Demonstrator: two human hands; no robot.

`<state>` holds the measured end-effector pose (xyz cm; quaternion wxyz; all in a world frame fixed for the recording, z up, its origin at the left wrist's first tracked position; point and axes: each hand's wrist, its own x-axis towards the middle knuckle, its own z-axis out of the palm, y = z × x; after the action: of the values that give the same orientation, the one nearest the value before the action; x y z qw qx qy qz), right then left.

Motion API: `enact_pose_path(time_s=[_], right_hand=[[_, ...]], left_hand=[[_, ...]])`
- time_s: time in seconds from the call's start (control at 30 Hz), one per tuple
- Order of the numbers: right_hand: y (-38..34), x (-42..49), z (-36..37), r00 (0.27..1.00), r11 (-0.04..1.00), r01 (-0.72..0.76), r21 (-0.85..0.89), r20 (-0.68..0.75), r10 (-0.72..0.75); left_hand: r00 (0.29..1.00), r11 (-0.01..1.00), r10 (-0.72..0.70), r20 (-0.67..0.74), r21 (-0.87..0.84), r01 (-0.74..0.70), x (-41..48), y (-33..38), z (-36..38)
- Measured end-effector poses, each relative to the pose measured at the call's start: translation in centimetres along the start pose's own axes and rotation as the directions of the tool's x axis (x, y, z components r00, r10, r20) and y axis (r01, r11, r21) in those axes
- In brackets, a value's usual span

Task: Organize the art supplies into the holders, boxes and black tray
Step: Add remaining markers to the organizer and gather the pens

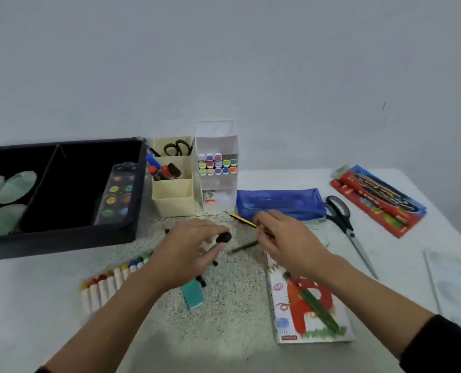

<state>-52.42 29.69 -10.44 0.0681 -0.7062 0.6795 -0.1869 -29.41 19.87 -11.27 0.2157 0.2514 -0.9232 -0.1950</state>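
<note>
- Left hand: thumb and forefinger curl in and pinch a small black object. Motion blur; I cannot tell what it is.
- Right hand: fingers pressed together, pinching a yellow-and-black pencil. Its free end points back-left, just in front of the blue pencil case.
- Both hands sit over the middle of the table, near each other but not touching.
- Green pencil lies flat on the table between my hands.
- Crayon row lies left of my left wrist; teal block just beside that wrist.
- Black tray at far left: paint palette in its right compartment, pale green ovals in its left.
- Cream holder stands beside the tray, with black-handled scissors in its back compartment.
- White holder touches the cream one and holds markers.
- Grey-handled scissors lie right of the pencil case.
</note>
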Motion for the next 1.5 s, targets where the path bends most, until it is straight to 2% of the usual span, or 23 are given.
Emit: enact_pose_path(time_s=[0.17, 0.27, 0.43, 0.57, 0.63, 0.77, 0.97, 1.03, 1.2, 1.3, 1.4, 1.5], right_hand=[[7.8, -1.9, -1.4, 1.000, 0.972, -0.025, -0.235, -0.014, 0.022], [10.5, -2.0, -1.5, 0.998, 0.947, -0.033, -0.320, -0.052, 0.017], [11.4, 0.2, -1.0, 0.987, 0.914, 0.101, -0.393, -0.075, -0.141], [11.1, 1.7, -0.7, 0.964, 0.897, 0.164, -0.411, -0.124, -0.234], [11.4, 2.3, -0.7, 0.957, 0.888, 0.170, -0.426, -0.145, -0.252], [12.0, 3.5, -1.2, 0.946, 0.870, 0.169, -0.464, -0.171, -0.275], [12.6, 4.7, -0.6, 0.948, 0.851, 0.215, -0.480, -0.107, -0.300], [12.7, 4.8, 0.2, 0.940, 0.854, 0.225, -0.468, -0.128, -0.318], [13.6, 4.2, -0.6, 0.885, 0.886, 0.213, -0.411, -0.303, -0.353], [13.6, 3.9, -2.0, 0.863, 0.895, 0.204, -0.397, -0.358, -0.356], [13.4, 4.1, -2.3, 0.885, 0.903, 0.238, -0.358, -0.303, -0.353], [13.5, 4.0, -1.8, 0.927, 0.906, 0.302, -0.298, -0.131, -0.353]], left_hand=[[0.998, 0.992, 0.054, -0.014, 0.115, -0.052, 5.4, 2.2, 6.7], [0.999, 0.983, 0.020, -0.026, 0.181, -0.015, 7.5, 2.5, 8.9], [0.986, 0.960, -0.023, -0.166, 0.273, 0.068, 9.0, 2.0, 10.3], [0.956, 0.932, 0.067, -0.285, 0.359, 0.042, 10.2, 1.8, 10.8], [0.949, 0.929, 0.057, -0.310, 0.366, 0.064, 11.0, 1.8, 10.6], [0.964, 0.906, -0.035, -0.262, 0.399, 0.141, 12.1, 1.2, 10.3], [0.972, 0.888, -0.086, -0.220, 0.426, 0.175, 12.9, 1.7, 10.4], [0.973, 0.885, -0.108, -0.207, 0.425, 0.188, 13.3, 2.0, 10.4], [0.970, 0.919, -0.097, -0.222, 0.354, 0.173, 13.2, 2.7, 9.1], [0.967, 0.968, -0.187, -0.174, 0.132, 0.211, 13.3, 4.1, 8.0], [0.933, 0.923, -0.360, -0.025, -0.157, 0.352, 13.9, 5.2, 7.3], [0.896, 0.845, -0.433, 0.098, -0.301, 0.441, 14.4, 5.0, 6.9]])
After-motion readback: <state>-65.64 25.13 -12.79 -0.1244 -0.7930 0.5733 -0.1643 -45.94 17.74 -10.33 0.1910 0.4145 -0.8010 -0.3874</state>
